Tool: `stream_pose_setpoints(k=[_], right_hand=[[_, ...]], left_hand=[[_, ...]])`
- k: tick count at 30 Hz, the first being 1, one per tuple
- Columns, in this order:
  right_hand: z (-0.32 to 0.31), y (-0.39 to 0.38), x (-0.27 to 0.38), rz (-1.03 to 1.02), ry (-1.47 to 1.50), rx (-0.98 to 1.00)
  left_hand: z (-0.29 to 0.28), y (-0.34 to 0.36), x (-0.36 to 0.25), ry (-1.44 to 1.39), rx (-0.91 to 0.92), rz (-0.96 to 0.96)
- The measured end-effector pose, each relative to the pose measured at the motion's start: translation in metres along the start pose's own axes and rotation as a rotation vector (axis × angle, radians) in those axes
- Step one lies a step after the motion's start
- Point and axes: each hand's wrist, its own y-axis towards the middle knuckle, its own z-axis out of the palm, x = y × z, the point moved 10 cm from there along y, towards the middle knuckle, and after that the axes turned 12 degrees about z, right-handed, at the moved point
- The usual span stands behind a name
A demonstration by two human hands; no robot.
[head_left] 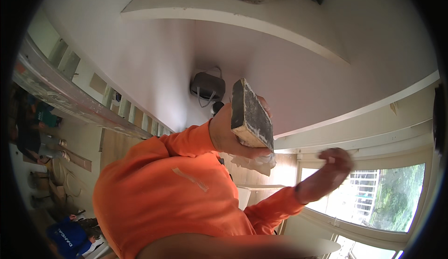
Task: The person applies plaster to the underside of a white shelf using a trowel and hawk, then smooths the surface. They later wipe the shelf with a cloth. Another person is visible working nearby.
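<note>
A worn sanding block (249, 119), with dark gritty faces and a tan edge, is gripped in my left hand (223, 130). My fingers wrap round its sides, and it is held up in front of my orange sweater. Pale crumpled material (254, 162) shows just below that hand; I cannot tell whether it is held or lies farther down. My right hand (329, 175) is raised on the right, nearest the window. Motion blurs its fingers, which look partly bent, and nothing can be made out in them.
A ladder (77, 95) slants along the left. Overhead is a pale ledge (186, 13) bearing dark scraps. A grey bag (201, 85) stands in the white recess. Two people (70, 235) (35, 137) are at lower left. A window (396, 198) is at right.
</note>
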Motion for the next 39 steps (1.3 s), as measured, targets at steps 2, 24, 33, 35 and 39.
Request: stream_pose_setpoints(k=[2, 24, 33, 35, 39], right_hand=[[0.052, -0.045, -0.044, 0.284, -0.042, 0.403], [-0.034, -0.122, -0.138, 0.849, 0.437, -0.073], [-0.079, -0.129, -0.092, 0.671, 0.422, -0.250], [-0.088, -0.110, -0.070, 0.554, 0.266, -0.261], [-0.103, -0.064, -0.017, 0.205, -0.040, -0.274]], left_hand=[[-0.002, 0.007, -0.008, 0.013, -0.040, 0.051], [-0.032, 0.220, 0.004, 1.250, 0.554, -0.311], [-0.084, 0.236, 0.013, 1.741, 0.345, -0.262], [-0.079, 0.219, -0.040, 1.881, 0.163, 0.026], [-0.085, 0.121, -0.183, 1.574, -0.197, 0.626]])
